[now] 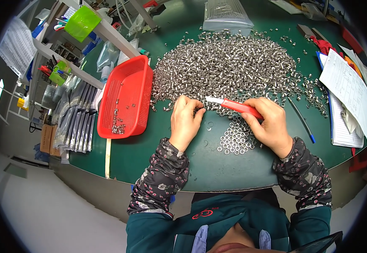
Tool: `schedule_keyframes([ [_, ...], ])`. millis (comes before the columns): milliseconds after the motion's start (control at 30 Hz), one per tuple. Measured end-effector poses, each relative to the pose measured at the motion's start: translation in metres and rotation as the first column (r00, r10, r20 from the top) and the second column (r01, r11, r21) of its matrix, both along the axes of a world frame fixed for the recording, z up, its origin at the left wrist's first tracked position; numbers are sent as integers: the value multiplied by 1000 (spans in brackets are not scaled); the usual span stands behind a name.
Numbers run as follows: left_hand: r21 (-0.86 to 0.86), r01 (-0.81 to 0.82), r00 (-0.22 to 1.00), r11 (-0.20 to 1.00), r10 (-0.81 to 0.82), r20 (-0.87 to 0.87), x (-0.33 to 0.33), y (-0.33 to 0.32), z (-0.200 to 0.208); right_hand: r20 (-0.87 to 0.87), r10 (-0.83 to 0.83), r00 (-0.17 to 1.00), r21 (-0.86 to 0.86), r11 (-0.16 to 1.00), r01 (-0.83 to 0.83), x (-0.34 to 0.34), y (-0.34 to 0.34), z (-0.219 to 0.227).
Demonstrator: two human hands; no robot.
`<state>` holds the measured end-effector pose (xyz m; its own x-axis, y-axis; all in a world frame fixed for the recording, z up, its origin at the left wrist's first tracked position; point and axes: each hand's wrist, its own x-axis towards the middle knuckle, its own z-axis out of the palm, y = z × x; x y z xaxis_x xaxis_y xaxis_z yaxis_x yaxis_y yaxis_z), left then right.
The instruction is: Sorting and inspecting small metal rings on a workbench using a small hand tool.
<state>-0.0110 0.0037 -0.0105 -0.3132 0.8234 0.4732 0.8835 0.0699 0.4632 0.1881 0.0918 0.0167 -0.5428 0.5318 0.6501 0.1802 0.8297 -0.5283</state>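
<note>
While R hand [271, 122] grips red knife [239, 106] (L hand [185, 121]: can't tell), rings [236, 140] mid-frame look done; upper-ctr heap [225, 63] prob. remains.

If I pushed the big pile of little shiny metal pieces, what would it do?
The metal pieces would probably slide and spread, since they lie loose and heaped. Some might roll, because they look like short round tubes. Each is likely stiff, judging by the metallic shine.
</note>
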Motion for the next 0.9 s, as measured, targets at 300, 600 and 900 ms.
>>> schedule_keyframes([
  [300,156,222,134,962,-188,973,-12,-15,9,3,8,1000,6,1000,-8,1,0,-3],
  [600,280,139,-202,950,-250,947,-4,-15,10,57,80,995,-70,995,-76,-2,-3,-4],
  [900,298,192,-246,935,-248,937,-5,-14,1,55,115,992,-103,989,-109,-2,-5,-6],
])
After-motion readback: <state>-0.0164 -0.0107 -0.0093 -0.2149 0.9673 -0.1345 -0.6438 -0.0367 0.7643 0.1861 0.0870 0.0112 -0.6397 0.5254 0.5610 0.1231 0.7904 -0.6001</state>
